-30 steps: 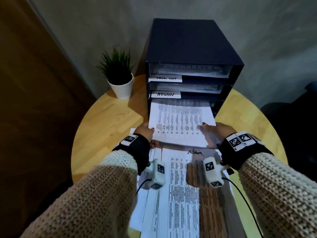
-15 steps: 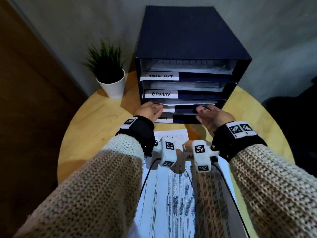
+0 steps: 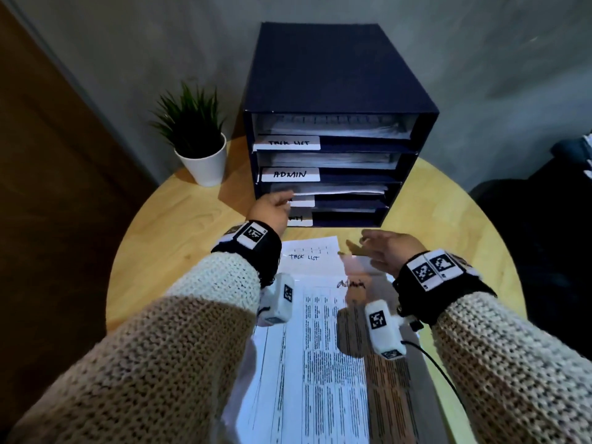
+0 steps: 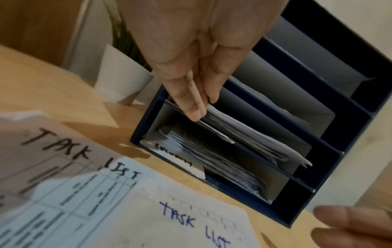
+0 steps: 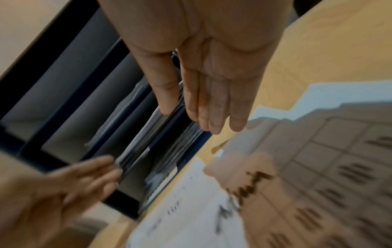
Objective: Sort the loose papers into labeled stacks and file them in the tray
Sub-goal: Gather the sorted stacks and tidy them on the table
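Note:
A dark blue filing tray (image 3: 333, 75) with several labeled slots stands at the back of the round table. My left hand (image 3: 272, 209) reaches into the third slot, its straight fingers (image 4: 194, 107) touching the front edge of the paper stack (image 4: 254, 134) lying there. My right hand (image 3: 381, 249) hovers open above the table, just in front of the tray, holding nothing; its fingers (image 5: 212, 107) are straight. Loose sheets lie before me: one marked TASK LIST (image 3: 309, 256) and a printed one marked Admin (image 3: 320, 347).
A small potted plant (image 3: 195, 145) in a white pot stands left of the tray. The wooden table (image 3: 179, 225) curves away on both sides. A grey wall rises behind the tray and a dark chair (image 3: 544, 200) sits at the right.
The sheet I held in both hands has gone into the third slot. My right hand has drawn back from the tray toward me, while the left stays at the slot.

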